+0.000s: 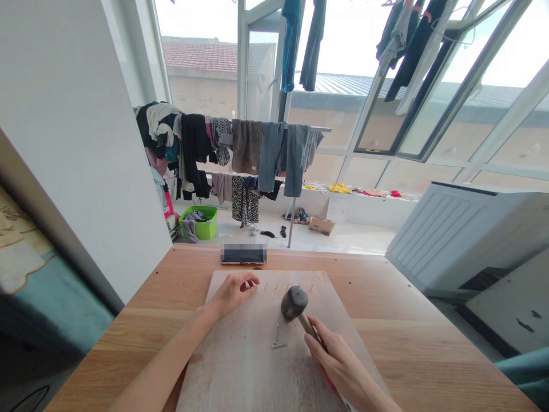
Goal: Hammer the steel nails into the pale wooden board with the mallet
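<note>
My right hand grips a hammer by its wooden handle. The dark, blocky hammer head is over the middle of a pale, worn wooden board. Near the board's far left part, my left hand has its thumb and fingers curled together in a pinch; whatever is between the fingertips cannot be made out. To the right of those fingertips, several thin nails stand upright in a row along the far part of the board. A few loose nails lie on the board left of the hammer handle.
The board rests on a wooden table. At the table's far edge lies a dark flat device, partly blurred. Beyond are a laundry rack with clothes, a green basket and a cardboard box. A white ribbed appliance stands right.
</note>
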`<control>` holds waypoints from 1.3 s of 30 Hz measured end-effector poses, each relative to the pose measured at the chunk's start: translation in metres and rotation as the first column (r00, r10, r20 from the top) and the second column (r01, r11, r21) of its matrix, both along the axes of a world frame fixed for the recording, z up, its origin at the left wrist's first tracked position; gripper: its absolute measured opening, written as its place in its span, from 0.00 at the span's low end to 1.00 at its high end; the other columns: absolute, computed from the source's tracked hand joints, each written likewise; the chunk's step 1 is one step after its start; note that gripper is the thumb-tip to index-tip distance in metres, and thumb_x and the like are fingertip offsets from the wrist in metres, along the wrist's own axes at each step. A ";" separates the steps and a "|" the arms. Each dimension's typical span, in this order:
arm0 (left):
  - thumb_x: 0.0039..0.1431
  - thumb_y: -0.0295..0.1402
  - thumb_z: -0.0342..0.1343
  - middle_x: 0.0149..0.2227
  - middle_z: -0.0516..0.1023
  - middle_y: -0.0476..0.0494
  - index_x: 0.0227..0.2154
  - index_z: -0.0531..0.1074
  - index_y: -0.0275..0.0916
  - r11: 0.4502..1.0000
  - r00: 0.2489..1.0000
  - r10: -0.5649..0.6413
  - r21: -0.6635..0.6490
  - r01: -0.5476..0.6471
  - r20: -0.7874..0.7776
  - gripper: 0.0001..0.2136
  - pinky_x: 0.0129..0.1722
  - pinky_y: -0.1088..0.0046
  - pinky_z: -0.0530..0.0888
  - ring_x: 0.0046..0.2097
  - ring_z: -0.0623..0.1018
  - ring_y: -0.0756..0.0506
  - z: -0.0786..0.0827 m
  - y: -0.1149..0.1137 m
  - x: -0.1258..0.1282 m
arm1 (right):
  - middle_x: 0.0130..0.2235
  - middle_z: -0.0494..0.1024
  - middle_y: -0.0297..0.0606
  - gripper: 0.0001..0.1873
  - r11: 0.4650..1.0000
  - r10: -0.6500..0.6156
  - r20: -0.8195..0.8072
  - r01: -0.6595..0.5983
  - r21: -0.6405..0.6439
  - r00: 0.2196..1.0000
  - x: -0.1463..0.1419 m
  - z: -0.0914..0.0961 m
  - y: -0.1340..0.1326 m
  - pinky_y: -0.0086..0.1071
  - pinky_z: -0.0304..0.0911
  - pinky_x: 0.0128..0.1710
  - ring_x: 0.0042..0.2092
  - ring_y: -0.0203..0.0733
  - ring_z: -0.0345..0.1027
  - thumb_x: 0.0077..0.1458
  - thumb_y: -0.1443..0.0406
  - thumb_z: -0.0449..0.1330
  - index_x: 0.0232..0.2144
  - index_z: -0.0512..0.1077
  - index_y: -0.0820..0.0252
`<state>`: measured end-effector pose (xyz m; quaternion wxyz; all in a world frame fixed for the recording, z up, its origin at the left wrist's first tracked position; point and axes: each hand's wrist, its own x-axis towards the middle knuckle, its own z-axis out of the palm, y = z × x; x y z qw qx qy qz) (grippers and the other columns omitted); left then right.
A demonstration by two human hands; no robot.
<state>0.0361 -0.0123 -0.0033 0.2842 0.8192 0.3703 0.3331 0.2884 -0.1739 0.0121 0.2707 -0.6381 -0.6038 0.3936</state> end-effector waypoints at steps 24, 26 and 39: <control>0.54 0.28 0.57 0.31 0.76 0.51 0.41 0.65 0.39 0.991 0.984 -0.070 -0.101 0.087 0.163 0.12 0.31 0.76 0.70 0.31 0.75 0.50 0.000 0.002 0.000 | 0.16 0.59 0.18 0.19 0.988 0.120 -0.106 -0.108 0.111 0.987 -0.059 0.026 0.062 0.18 0.51 0.09 0.13 0.29 0.55 0.63 0.61 0.49 0.54 0.66 0.60; 0.54 0.29 0.58 0.30 0.73 0.52 0.35 0.64 0.40 0.997 0.992 -0.058 -0.053 0.064 0.112 0.08 0.30 0.76 0.69 0.30 0.73 0.50 0.002 0.002 -0.002 | 0.17 0.60 0.18 0.19 0.988 0.126 -0.107 -0.115 0.105 0.986 -0.056 0.027 0.059 0.18 0.51 0.09 0.13 0.28 0.55 0.63 0.60 0.50 0.53 0.67 0.60; 0.50 0.26 0.63 0.38 0.79 0.45 0.35 0.79 0.44 0.906 0.768 -0.291 0.094 0.413 -0.570 0.09 0.34 0.70 0.72 0.37 0.79 0.42 0.056 -0.063 0.035 | 0.16 0.59 0.20 0.25 0.996 0.068 -0.053 -0.070 -0.050 0.996 0.001 0.008 0.002 0.20 0.50 0.11 0.14 0.30 0.54 0.65 0.53 0.49 0.56 0.65 0.62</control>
